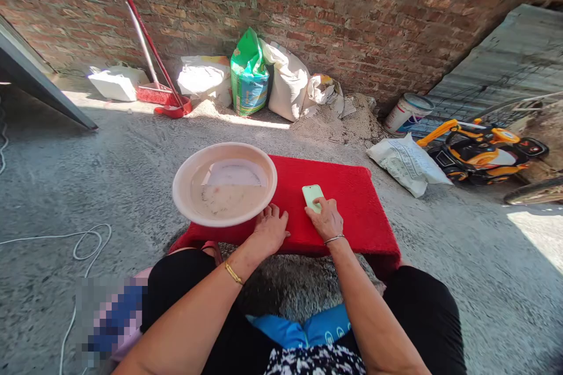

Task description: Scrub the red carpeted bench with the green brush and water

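Observation:
A wide, pale pink basin (185, 202) holding cloudy water stands at the left end of a low table covered with red cloth (343, 179). My left hand (270, 228) lies palm down on the cloth by the basin's near right rim, fingers spread and holding nothing. To its right, my right hand (328, 220) has its thumb and fingers closed on the lower end of a phone (312, 192) with a pale green face. The phone lies on the cloth, its far end uncovered.
Along the brick wall stand a broom with a red dustpan (176, 109), a green bag (249, 73) and white sacks (288, 82). At right are a paint bucket (407, 114), a white bag (409, 164) and an orange-black ride-on toy (488, 152). A white cable (94, 234) crosses the floor.

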### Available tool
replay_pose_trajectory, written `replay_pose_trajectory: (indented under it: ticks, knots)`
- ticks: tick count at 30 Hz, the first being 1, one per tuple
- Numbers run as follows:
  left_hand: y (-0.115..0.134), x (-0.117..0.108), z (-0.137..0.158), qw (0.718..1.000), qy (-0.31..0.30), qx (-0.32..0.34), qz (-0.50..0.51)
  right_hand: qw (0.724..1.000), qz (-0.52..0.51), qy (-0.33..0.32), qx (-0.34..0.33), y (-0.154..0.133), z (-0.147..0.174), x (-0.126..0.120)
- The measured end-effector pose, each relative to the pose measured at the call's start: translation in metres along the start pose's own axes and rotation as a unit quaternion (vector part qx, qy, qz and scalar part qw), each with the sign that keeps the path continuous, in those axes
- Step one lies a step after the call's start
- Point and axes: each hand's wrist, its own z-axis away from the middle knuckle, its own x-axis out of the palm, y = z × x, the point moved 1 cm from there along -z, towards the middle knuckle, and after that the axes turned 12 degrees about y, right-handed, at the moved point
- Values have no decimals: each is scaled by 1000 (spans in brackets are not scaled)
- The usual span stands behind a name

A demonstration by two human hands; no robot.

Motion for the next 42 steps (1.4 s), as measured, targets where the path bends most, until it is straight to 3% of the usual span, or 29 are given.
replay_pose_trajectory:
  ticks: [8, 16, 24, 32, 42]
  knots:
    - [2, 5, -3, 1000, 0, -4, 3, 994, 38, 27, 98, 45, -11, -20]
    - [2, 4, -2, 1000, 3, -8, 13, 999, -19, 5, -45, 8, 26, -1]
    - [2, 8, -2, 1000, 22, 3, -4, 998, 37, 34, 33, 54, 16, -22]
    - [1, 7, -1, 1000, 30, 2, -9, 995, -67, 14, -77, 39, 57, -9]
    - [4, 3, -1, 1000, 29, 1, -9, 995, -42, 87, 30, 107, 29, -30]
